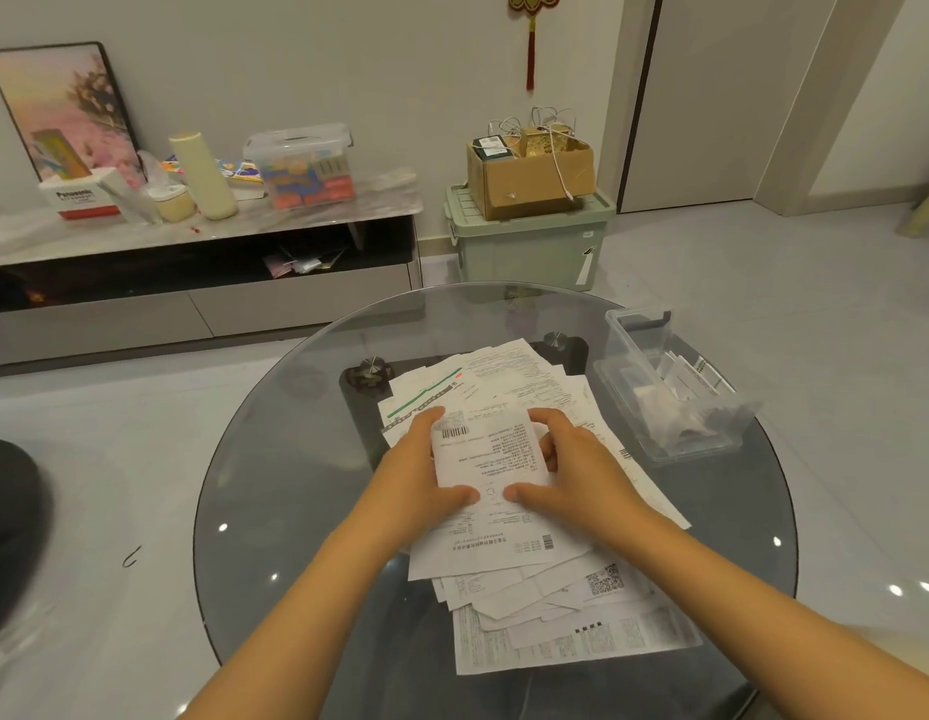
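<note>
L hand [415,472] & R hand [574,462] pinch top slip [485,454] at both edges, prob to lift it off paper pile [545,610] cleanly

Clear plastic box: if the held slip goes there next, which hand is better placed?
Likely the right hand: it grips the slip on the side nearest the clear plastic box, while the left hand holds the far side.

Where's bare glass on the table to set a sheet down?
Widest: left side, between table rim and paper pile. Also a strip between pile and far rim. Crowded: centre, where left hand and right hand hold a sheet, and right, by the clear bin.
</note>
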Demonstrator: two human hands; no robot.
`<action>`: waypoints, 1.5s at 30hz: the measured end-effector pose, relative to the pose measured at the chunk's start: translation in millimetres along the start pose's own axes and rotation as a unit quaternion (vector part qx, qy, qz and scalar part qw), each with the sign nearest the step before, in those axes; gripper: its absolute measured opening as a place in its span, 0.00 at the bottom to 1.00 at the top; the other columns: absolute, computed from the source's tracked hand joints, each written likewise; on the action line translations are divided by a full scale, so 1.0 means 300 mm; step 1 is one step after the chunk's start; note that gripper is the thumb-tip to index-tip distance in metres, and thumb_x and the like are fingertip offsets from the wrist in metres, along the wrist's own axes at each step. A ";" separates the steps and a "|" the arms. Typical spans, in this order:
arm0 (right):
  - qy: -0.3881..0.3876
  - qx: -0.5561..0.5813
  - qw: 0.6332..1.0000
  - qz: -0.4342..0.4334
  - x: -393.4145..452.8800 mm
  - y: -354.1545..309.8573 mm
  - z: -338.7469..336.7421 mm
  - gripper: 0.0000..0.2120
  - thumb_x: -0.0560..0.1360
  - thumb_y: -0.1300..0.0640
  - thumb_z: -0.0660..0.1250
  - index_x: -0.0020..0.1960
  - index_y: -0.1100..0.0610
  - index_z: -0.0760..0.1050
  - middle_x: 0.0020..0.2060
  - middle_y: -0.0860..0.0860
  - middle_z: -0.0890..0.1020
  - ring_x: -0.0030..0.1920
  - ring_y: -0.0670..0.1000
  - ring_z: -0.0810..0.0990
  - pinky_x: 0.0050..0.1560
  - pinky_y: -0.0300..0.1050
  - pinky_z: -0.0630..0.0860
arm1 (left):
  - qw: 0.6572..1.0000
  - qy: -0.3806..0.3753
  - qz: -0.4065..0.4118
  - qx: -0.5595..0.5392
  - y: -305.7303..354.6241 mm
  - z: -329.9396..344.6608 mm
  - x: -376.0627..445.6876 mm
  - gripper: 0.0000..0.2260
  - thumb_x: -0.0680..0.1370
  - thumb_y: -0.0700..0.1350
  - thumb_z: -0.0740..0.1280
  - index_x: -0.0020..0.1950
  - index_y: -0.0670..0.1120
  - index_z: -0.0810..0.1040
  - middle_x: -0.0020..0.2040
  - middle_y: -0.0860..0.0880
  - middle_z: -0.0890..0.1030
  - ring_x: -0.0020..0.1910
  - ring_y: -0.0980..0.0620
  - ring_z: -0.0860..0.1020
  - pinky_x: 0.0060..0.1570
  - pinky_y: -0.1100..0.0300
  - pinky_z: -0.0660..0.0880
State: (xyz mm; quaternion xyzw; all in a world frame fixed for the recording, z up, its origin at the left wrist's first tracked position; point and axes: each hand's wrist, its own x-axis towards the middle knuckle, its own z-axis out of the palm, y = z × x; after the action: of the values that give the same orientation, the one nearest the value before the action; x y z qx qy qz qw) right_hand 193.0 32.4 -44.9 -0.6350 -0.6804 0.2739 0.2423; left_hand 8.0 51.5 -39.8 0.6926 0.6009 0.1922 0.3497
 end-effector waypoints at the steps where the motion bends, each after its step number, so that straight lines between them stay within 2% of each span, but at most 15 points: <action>1: 0.000 -0.020 1.000 0.003 0.001 0.003 0.006 0.40 0.66 0.48 0.75 0.72 0.47 0.57 0.45 0.42 0.72 0.54 0.47 0.72 0.55 0.44 0.72 | 1.000 -0.004 0.004 0.010 -0.003 0.004 0.004 0.44 0.69 0.46 0.75 0.76 0.53 0.51 0.64 0.51 0.70 0.54 0.54 0.73 0.51 0.63 0.72; 4: -0.002 -0.062 0.998 0.005 0.007 0.016 0.009 0.45 0.67 0.47 0.74 0.74 0.46 0.50 0.54 0.46 0.72 0.60 0.50 0.66 0.62 0.47 0.67 | 0.997 -0.016 0.017 0.067 -0.015 0.010 0.013 0.46 0.69 0.49 0.75 0.77 0.54 0.48 0.69 0.51 0.62 0.65 0.51 0.67 0.63 0.56 0.69; 7: -0.007 -0.094 0.995 -0.014 0.009 0.019 -0.004 0.43 0.69 0.49 0.73 0.74 0.40 0.48 0.60 0.48 0.66 0.62 0.49 0.62 0.64 0.44 0.60 | 0.992 -0.003 0.057 0.115 -0.020 0.010 0.017 0.41 0.70 0.49 0.75 0.75 0.56 0.55 0.68 0.54 0.56 0.69 0.53 0.58 0.67 0.57 0.64; 10: -0.016 -0.158 0.985 -0.065 0.007 0.021 -0.018 0.31 0.72 0.50 0.69 0.70 0.37 0.60 0.66 0.46 0.59 0.66 0.49 0.57 0.66 0.44 0.54 | 0.971 0.018 0.133 0.200 -0.011 0.013 0.012 0.26 0.72 0.51 0.73 0.68 0.58 0.69 0.69 0.55 0.56 0.69 0.53 0.55 0.70 0.56 0.54; 12: -0.034 -0.210 0.971 -0.113 0.008 0.031 -0.020 0.23 0.75 0.47 0.65 0.68 0.38 0.65 0.70 0.43 0.57 0.69 0.48 0.53 0.67 0.45 0.48 | 0.956 0.010 0.155 0.249 -0.004 0.015 0.007 0.20 0.73 0.56 0.69 0.64 0.59 0.74 0.68 0.57 0.58 0.69 0.51 0.54 0.70 0.56 0.47; 15: -0.061 -0.207 0.967 -0.138 0.006 0.043 -0.026 0.22 0.75 0.42 0.62 0.69 0.41 0.66 0.71 0.40 0.60 0.71 0.47 0.51 0.67 0.45 0.45 | 0.944 0.001 0.164 0.287 0.001 0.015 0.002 0.22 0.72 0.62 0.67 0.64 0.58 0.74 0.69 0.57 0.58 0.71 0.54 0.50 0.72 0.49 0.36; 18: -0.068 -0.205 0.963 -0.162 0.015 0.048 -0.028 0.23 0.74 0.41 0.63 0.68 0.44 0.68 0.69 0.39 0.66 0.72 0.45 0.53 0.68 0.45 0.46 | 0.936 -0.004 0.174 0.305 0.003 0.018 0.006 0.20 0.74 0.61 0.65 0.64 0.57 0.75 0.70 0.58 0.60 0.73 0.55 0.51 0.71 0.47 0.31; 23: -0.033 -0.164 0.966 -0.195 0.019 0.035 -0.034 0.14 0.76 0.48 0.62 0.59 0.48 0.77 0.59 0.40 0.76 0.65 0.42 0.62 0.61 0.35 0.50 | 0.960 -0.002 0.178 0.218 0.007 0.023 0.007 0.12 0.80 0.51 0.58 0.57 0.52 0.79 0.60 0.58 0.74 0.64 0.59 0.66 0.73 0.50 0.37; 26: -0.002 -0.120 0.982 -0.147 0.025 0.035 -0.033 0.07 0.75 0.47 0.62 0.47 0.46 0.78 0.48 0.42 0.77 0.57 0.46 0.67 0.60 0.38 0.59 | 0.981 0.027 0.142 0.131 0.000 0.019 0.014 0.10 0.81 0.48 0.57 0.50 0.50 0.79 0.51 0.56 0.79 0.56 0.57 0.71 0.73 0.51 0.50; 29: 0.009 -0.099 0.988 -0.117 0.037 0.045 -0.027 0.02 0.75 0.45 0.62 0.44 0.41 0.73 0.42 0.44 0.78 0.51 0.49 0.72 0.57 0.44 0.68 | 0.991 0.044 0.110 0.056 -0.014 0.019 0.025 0.04 0.79 0.49 0.62 0.47 0.54 0.76 0.48 0.58 0.78 0.56 0.53 0.72 0.56 0.56 0.70; 31: 0.017 -0.080 0.992 -0.097 0.039 0.041 -0.024 0.02 0.75 0.48 0.64 0.48 0.43 0.73 0.42 0.45 0.78 0.49 0.48 0.72 0.52 0.42 0.69 | 0.993 0.047 0.105 0.041 -0.016 0.020 0.028 0.02 0.78 0.48 0.64 0.49 0.56 0.73 0.51 0.57 0.77 0.53 0.55 0.73 0.50 0.63 0.69; 33: 0.030 -0.059 0.994 -0.087 0.038 0.037 -0.016 0.06 0.75 0.50 0.65 0.52 0.44 0.74 0.40 0.46 0.78 0.46 0.48 0.73 0.48 0.40 0.70 | 0.993 0.044 0.099 0.039 -0.020 0.026 0.033 0.08 0.77 0.48 0.67 0.53 0.57 0.71 0.56 0.57 0.74 0.56 0.57 0.72 0.54 0.64 0.68; 37: 0.037 -0.033 0.996 -0.070 0.034 0.038 0.007 0.15 0.74 0.49 0.68 0.59 0.40 0.71 0.41 0.45 0.75 0.46 0.47 0.73 0.49 0.42 0.71 | 0.996 0.041 0.069 0.036 -0.037 0.051 0.045 0.19 0.74 0.51 0.70 0.63 0.55 0.70 0.61 0.57 0.71 0.62 0.54 0.69 0.63 0.57 0.68; 41: 0.042 -0.073 0.995 -0.063 0.034 0.038 0.029 0.21 0.72 0.45 0.69 0.63 0.39 0.69 0.45 0.43 0.74 0.52 0.46 0.68 0.54 0.40 0.62 | 0.997 0.034 0.053 0.039 -0.041 0.068 0.055 0.22 0.74 0.50 0.70 0.66 0.54 0.68 0.62 0.55 0.68 0.65 0.49 0.66 0.66 0.55 0.65; 45: 0.017 -0.127 0.990 -0.056 0.046 0.037 0.036 0.19 0.75 0.46 0.66 0.65 0.38 0.69 0.46 0.43 0.71 0.52 0.46 0.62 0.53 0.40 0.55 | 0.998 0.019 0.041 0.041 -0.061 0.060 0.068 0.24 0.75 0.50 0.70 0.68 0.56 0.67 0.64 0.56 0.65 0.66 0.49 0.63 0.67 0.57 0.58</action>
State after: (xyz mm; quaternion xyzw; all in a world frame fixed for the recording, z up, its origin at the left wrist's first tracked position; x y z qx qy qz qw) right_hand 192.8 46.1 -60.5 -0.6265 -0.7397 0.1601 0.1863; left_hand 11.7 67.2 -68.3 0.7269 0.5858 0.1942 0.3012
